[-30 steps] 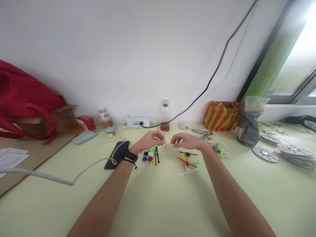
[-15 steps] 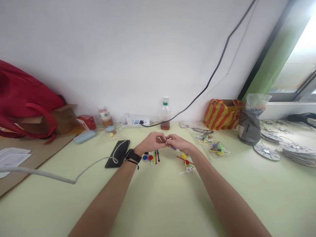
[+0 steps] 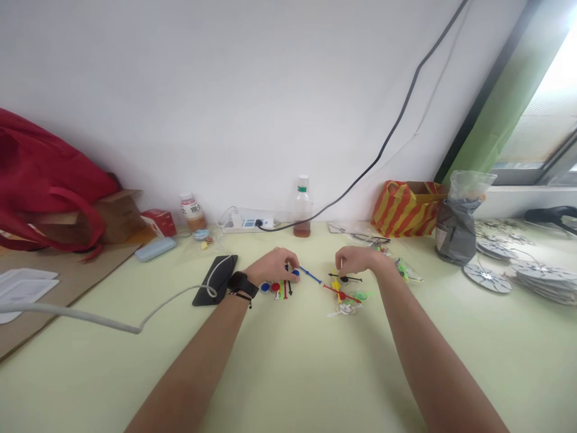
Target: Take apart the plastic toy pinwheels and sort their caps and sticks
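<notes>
My left hand is closed on a blue plastic arrow spinner, thumb and forefinger at its round blue middle. Just below that hand lie blue and red discs and a row of thin coloured arrows. My right hand is curled with fingertips pinched downward; what they hold, if anything, is hidden. Right under it lies a black arrow spinner. Close by are a red spinner, a yellow piece, a green spinner and a white one.
A black phone-like slab and a grey cable lie by my left wrist. Behind stand a bottle and a power strip. To the right are a bag of parts, a striped bag and grey discs.
My hands were together at the blue spinner; now they are apart. The right has moved right, over the black spinner. The left has come slightly left and down with the blue spinner.
</notes>
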A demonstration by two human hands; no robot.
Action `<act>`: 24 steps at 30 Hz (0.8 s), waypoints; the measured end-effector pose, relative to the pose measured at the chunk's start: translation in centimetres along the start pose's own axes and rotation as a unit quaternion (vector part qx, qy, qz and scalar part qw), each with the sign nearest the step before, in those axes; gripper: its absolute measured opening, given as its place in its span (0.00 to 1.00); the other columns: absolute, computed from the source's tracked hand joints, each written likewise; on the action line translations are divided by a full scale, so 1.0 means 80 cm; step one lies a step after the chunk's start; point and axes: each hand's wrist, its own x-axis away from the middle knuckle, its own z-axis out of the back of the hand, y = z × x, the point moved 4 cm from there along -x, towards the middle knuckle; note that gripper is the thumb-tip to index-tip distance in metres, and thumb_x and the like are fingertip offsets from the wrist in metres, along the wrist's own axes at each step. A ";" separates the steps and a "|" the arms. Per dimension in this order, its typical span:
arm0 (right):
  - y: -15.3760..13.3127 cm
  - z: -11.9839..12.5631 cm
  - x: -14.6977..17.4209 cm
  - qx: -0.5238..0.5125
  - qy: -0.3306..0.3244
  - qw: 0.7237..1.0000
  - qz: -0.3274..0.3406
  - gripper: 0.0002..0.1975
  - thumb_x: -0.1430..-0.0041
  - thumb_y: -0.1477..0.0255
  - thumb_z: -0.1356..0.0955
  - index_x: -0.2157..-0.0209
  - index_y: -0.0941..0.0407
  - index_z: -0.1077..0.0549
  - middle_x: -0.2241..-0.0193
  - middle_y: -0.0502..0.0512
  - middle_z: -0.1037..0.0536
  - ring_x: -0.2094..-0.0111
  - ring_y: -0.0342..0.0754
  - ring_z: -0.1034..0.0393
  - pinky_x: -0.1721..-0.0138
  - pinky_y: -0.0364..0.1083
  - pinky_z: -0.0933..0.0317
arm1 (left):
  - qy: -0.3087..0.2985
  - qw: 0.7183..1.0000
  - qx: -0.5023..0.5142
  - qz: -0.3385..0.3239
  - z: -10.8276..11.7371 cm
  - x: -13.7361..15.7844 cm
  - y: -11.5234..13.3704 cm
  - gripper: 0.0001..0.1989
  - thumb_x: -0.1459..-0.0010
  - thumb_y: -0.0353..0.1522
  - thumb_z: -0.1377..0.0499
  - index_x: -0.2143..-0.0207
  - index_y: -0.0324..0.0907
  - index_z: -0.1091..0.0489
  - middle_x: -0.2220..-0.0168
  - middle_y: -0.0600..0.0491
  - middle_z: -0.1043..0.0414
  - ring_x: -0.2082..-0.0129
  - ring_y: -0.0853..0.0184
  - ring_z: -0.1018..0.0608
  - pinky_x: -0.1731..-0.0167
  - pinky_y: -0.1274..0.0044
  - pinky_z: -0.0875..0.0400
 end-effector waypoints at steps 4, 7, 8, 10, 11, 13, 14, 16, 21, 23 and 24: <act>0.011 0.000 0.008 0.016 -0.045 0.999 -0.025 0.09 0.65 0.76 0.25 0.75 0.54 0.22 0.76 0.52 0.22 0.76 0.48 0.31 0.73 0.45 0.42 | 0.009 1.000 -0.020 -0.015 0.005 0.003 0.005 0.19 0.65 0.39 0.25 0.67 0.47 0.20 0.67 0.52 0.21 0.64 0.57 0.21 0.69 0.75 0.31; 0.012 0.002 0.009 0.017 -0.053 0.998 -0.039 0.09 0.65 0.78 0.26 0.76 0.54 0.22 0.78 0.52 0.23 0.76 0.48 0.30 0.74 0.45 0.42 | 0.000 0.999 -0.030 -0.012 0.008 0.004 0.008 0.21 0.68 0.39 0.24 0.67 0.47 0.20 0.69 0.53 0.21 0.64 0.57 0.21 0.70 0.76 0.32; 0.012 0.004 0.010 0.017 -0.053 0.998 -0.042 0.09 0.65 0.78 0.27 0.76 0.54 0.22 0.78 0.52 0.23 0.75 0.48 0.30 0.74 0.45 0.42 | -0.007 0.999 -0.030 -0.010 0.009 0.004 0.008 0.22 0.69 0.39 0.24 0.66 0.47 0.20 0.68 0.53 0.21 0.65 0.58 0.21 0.70 0.76 0.32; 0.014 0.008 0.013 0.015 -0.051 0.997 -0.048 0.07 0.64 0.78 0.28 0.77 0.55 0.23 0.79 0.52 0.23 0.75 0.49 0.30 0.74 0.45 0.43 | -0.023 0.999 -0.026 -0.004 0.011 0.004 0.008 0.23 0.69 0.39 0.24 0.66 0.47 0.20 0.68 0.54 0.21 0.67 0.60 0.21 0.71 0.77 0.33; 0.015 0.010 0.015 0.014 -0.049 0.997 -0.050 0.07 0.63 0.78 0.28 0.77 0.55 0.24 0.79 0.53 0.23 0.75 0.49 0.30 0.74 0.45 0.43 | -0.030 0.999 -0.024 -0.002 0.011 0.005 0.007 0.23 0.69 0.39 0.24 0.65 0.47 0.20 0.68 0.54 0.22 0.68 0.61 0.21 0.72 0.77 0.33; 0.018 0.015 0.019 0.011 -0.042 0.998 -0.053 0.06 0.63 0.78 0.29 0.78 0.55 0.25 0.78 0.54 0.23 0.75 0.49 0.30 0.74 0.45 0.43 | -0.042 0.999 -0.026 0.003 0.013 0.005 0.006 0.24 0.69 0.38 0.24 0.65 0.46 0.20 0.68 0.54 0.22 0.69 0.62 0.21 0.72 0.77 0.33; 0.019 0.018 0.021 0.008 -0.036 0.998 -0.052 0.05 0.62 0.78 0.29 0.77 0.56 0.25 0.77 0.54 0.22 0.74 0.50 0.29 0.74 0.45 0.43 | -0.048 0.998 -0.029 0.006 0.014 0.006 0.006 0.24 0.69 0.39 0.24 0.64 0.46 0.20 0.67 0.54 0.22 0.69 0.62 0.21 0.71 0.77 0.33; 0.018 0.025 0.024 0.004 -0.021 0.999 -0.047 0.05 0.60 0.78 0.30 0.76 0.56 0.25 0.75 0.55 0.21 0.73 0.50 0.29 0.74 0.46 0.42 | -0.046 0.998 -0.032 0.009 0.016 0.006 0.007 0.25 0.66 0.40 0.25 0.62 0.46 0.20 0.66 0.53 0.21 0.67 0.61 0.21 0.70 0.76 0.32; -0.013 0.031 0.022 -0.109 0.051 0.992 0.038 0.04 0.52 0.74 0.31 0.70 0.56 0.26 0.74 0.54 0.21 0.71 0.48 0.29 0.72 0.44 0.40 | 0.035 0.998 0.041 -0.026 0.028 0.002 0.037 0.24 0.51 0.44 0.30 0.54 0.45 0.23 0.59 0.48 0.21 0.58 0.58 0.21 0.62 0.74 0.28; -0.036 0.024 0.019 -0.212 0.060 0.970 0.106 0.05 0.51 0.74 0.31 0.69 0.56 0.27 0.75 0.52 0.23 0.71 0.46 0.30 0.71 0.44 0.39 | 0.053 0.992 0.106 -0.033 0.029 -0.001 0.056 0.22 0.47 0.44 0.32 0.52 0.45 0.25 0.54 0.47 0.22 0.57 0.60 0.20 0.59 0.73 0.26; -0.048 0.019 0.017 -0.261 0.053 0.954 0.140 0.04 0.50 0.74 0.32 0.69 0.56 0.27 0.75 0.52 0.24 0.71 0.46 0.30 0.69 0.44 0.38 | 0.055 0.987 0.146 -0.037 0.029 -0.002 0.065 0.22 0.45 0.44 0.32 0.51 0.44 0.25 0.53 0.46 0.22 0.58 0.61 0.19 0.58 0.72 0.25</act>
